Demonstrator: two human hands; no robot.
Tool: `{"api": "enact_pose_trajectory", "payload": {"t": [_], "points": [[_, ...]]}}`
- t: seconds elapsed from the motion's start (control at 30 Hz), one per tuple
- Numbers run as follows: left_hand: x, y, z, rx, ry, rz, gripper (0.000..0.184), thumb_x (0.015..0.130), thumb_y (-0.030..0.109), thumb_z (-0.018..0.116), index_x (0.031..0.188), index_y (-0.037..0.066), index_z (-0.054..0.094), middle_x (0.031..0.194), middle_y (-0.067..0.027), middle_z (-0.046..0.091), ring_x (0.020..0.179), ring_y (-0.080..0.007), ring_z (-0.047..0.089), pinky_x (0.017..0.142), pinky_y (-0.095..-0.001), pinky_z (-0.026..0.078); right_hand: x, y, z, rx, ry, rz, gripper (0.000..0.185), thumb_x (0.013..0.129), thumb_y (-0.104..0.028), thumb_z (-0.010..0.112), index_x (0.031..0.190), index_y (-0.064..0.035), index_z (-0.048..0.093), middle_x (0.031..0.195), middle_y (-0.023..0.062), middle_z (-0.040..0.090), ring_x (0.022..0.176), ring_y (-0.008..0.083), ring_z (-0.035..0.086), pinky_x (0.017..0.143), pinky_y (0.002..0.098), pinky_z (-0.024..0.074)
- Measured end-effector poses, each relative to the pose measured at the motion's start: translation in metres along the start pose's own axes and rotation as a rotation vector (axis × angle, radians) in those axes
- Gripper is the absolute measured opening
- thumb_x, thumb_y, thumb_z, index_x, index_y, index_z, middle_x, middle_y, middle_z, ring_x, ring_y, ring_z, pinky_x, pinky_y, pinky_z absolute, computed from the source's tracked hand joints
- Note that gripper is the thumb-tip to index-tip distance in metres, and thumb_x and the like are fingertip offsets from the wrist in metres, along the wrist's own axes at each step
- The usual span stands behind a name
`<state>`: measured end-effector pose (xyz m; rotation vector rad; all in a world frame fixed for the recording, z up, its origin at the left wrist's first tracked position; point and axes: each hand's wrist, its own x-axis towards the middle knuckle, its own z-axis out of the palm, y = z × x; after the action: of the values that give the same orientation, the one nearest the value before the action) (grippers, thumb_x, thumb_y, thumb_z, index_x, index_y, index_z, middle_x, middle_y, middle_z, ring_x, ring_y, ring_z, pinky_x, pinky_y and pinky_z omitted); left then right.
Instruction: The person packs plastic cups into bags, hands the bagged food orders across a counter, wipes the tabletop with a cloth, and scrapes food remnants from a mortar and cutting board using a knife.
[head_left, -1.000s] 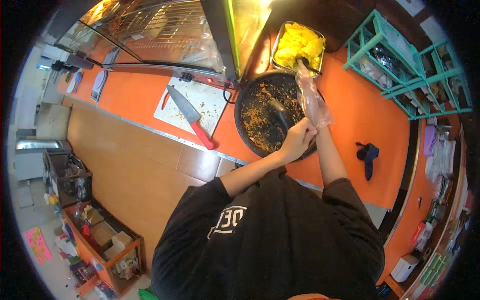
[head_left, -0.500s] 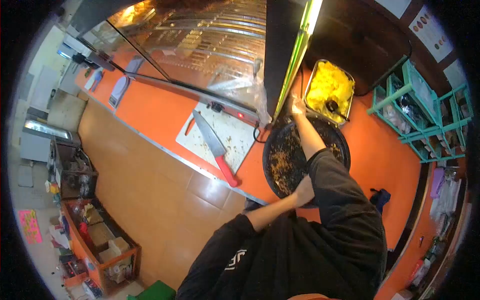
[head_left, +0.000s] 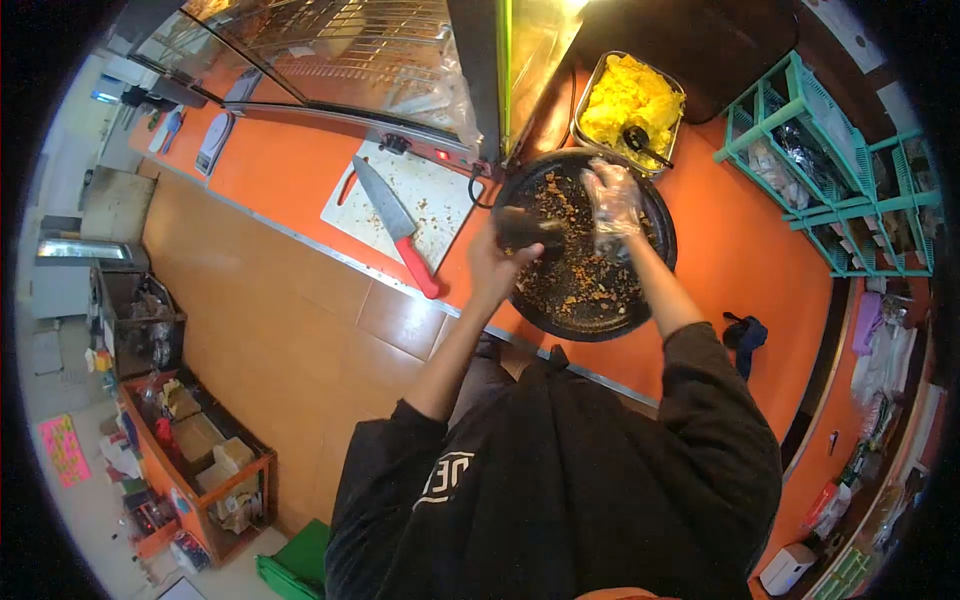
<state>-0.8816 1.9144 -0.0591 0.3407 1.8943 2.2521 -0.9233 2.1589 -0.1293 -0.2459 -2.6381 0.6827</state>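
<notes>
A round black tray [head_left: 590,325] with brown crumbs lies on the orange counter. My left hand [head_left: 495,265], bare, grips a dark, motion-blurred object [head_left: 525,230] over the tray's left side. Over its right side is my right hand [head_left: 613,205] in a clear plastic glove, fingers apart and nothing visible in them. Behind the tray stands a metal pan of yellow food [head_left: 630,100], with a black-handled utensil [head_left: 645,145] in it. To the left, a red-handled knife [head_left: 388,205] rests on a white cutting board [head_left: 440,190] scattered with crumbs.
A glass display case [head_left: 330,60] stands behind the board. Teal baskets [head_left: 800,150] are at the back right. A dark cloth [head_left: 745,340] lies on the counter's right part. A scale [head_left: 215,140] sits far left. Below left is an orange-framed crate [head_left: 200,460].
My gloved right hand has come back from beside the display case to above the tray. My left hand has moved left and up, and the dark object now shows in it.
</notes>
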Motion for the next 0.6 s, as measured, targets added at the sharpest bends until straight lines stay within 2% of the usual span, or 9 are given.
{"api": "enact_pose_trajectory", "payload": {"t": [0.1,0.13,0.23,0.3,0.37,0.4,0.47,0.53,0.6], "points": [[-0.022,0.015,-0.025,-0.044,0.186,0.006,0.049,0.059,-0.01,0.068,0.104,-0.003,0.05,0.094,-0.0085,0.058,0.086,-0.0162,0.056,0.08,-0.0275,0.044,-0.002,-0.035,0.051,0.138,-0.13,-0.079,0.031,0.079,-0.036,0.049,0.095,-0.0105,0.059,0.091,0.0118,0.058,0.085,0.0284,0.055,0.079,0.0366,0.0419],[-0.03,0.032,-0.03,-0.013,0.227,-0.003,0.049,0.059,-0.01,0.068,0.105,-0.003,0.05,0.096,-0.0093,0.057,0.088,-0.0169,0.056,0.08,-0.0277,0.044,-0.004,-0.063,0.045,0.108,-0.292,-0.101,0.032,0.08,-0.036,0.048,0.096,-0.0103,0.058,0.091,0.0108,0.058,0.084,0.0278,0.055,0.079,0.0357,0.0421],[-0.055,0.058,-0.048,-0.068,0.386,0.034,0.047,0.063,-0.008,0.067,0.106,-0.003,0.049,0.102,-0.0106,0.055,0.093,-0.0182,0.054,0.082,-0.0287,0.043,-0.052,-0.055,0.089,0.523,-0.247,-0.173,0.03,0.079,-0.036,0.049,0.089,-0.0091,0.06,0.087,0.0116,0.058,0.083,0.0264,0.055,0.078,0.0353,0.0422],[-0.072,0.063,-0.059,-0.083,0.441,0.088,0.046,0.064,-0.006,0.066,0.107,-0.003,0.048,0.102,-0.0108,0.055,0.093,-0.0185,0.054,0.083,-0.0296,0.043,-0.076,-0.088,0.017,0.21,-0.662,-0.469,0.027,0.078,-0.035,0.052,0.084,-0.0087,0.058,0.079,0.0098,0.057,0.077,0.0251,0.055,0.074,0.0359,0.0421],[-0.087,0.058,-0.076,-0.015,0.585,0.137,0.046,0.066,-0.002,0.067,0.108,-0.003,0.047,0.103,-0.0116,0.055,0.094,-0.0196,0.053,0.085,-0.0325,0.041,-0.122,-0.051,0.02,0.274,-0.614,-0.615,0.022,0.078,-0.03,0.056,0.079,-0.0078,0.055,0.069,0.007,0.054,0.064,0.0244,0.051,0.066,0.0373,0.0412],[-0.094,0.053,-0.084,-0.011,0.589,0.139,0.046,0.066,-0.002,0.067,0.108,-0.003,0.047,0.103,-0.0116,0.055,0.094,-0.0196,0.053,0.085,-0.0325,0.041,-0.111,-0.052,-0.007,0.278,-0.614,-0.619,0.022,0.078,-0.03,0.056,0.079,-0.0078,0.055,0.069,0.007,0.054,0.064,0.0244,0.051,0.066,0.0373,0.0412],[-0.107,0.041,-0.095,-0.115,0.649,0.195,0.047,0.067,0.001,0.068,0.109,-0.004,0.046,0.102,-0.0125,0.056,0.095,-0.0207,0.053,0.087,-0.0334,0.039,-0.094,-0.044,-0.049,0.221,-1.106,-0.395,0.026,0.079,-0.032,0.057,0.086,-0.0065,0.056,0.074,0.006,0.056,0.07,0.0199,0.054,0.064,0.0321,0.0434],[-0.115,0.043,-0.092,-0.09,0.68,0.171,0.049,0.066,0.002,0.069,0.109,-0.005,0.046,0.102,-0.0135,0.055,0.095,-0.0222,0.053,0.088,-0.0333,0.039,-0.064,-0.037,-0.046,0.982,-0.815,0.113,0.017,0.08,-0.021,0.052,0.079,-0.0059,0.06,0.075,0.0103,0.057,0.071,0.0205,0.054,0.063,0.0354,0.0418],[-0.122,0.034,-0.091,-0.133,0.731,0.134,0.049,0.066,0.001,0.069,0.11,-0.005,0.045,0.102,-0.014,0.055,0.095,-0.0232,0.053,0.088,-0.0328,0.038,-0.028,-0.024,-0.01,0.643,-0.535,0.041,0.018,0.079,-0.022,0.053,0.076,-0.0055,0.06,0.072,0.0105,0.056,0.07,0.0212,0.054,0.064,0.0355,0.0419]]}}
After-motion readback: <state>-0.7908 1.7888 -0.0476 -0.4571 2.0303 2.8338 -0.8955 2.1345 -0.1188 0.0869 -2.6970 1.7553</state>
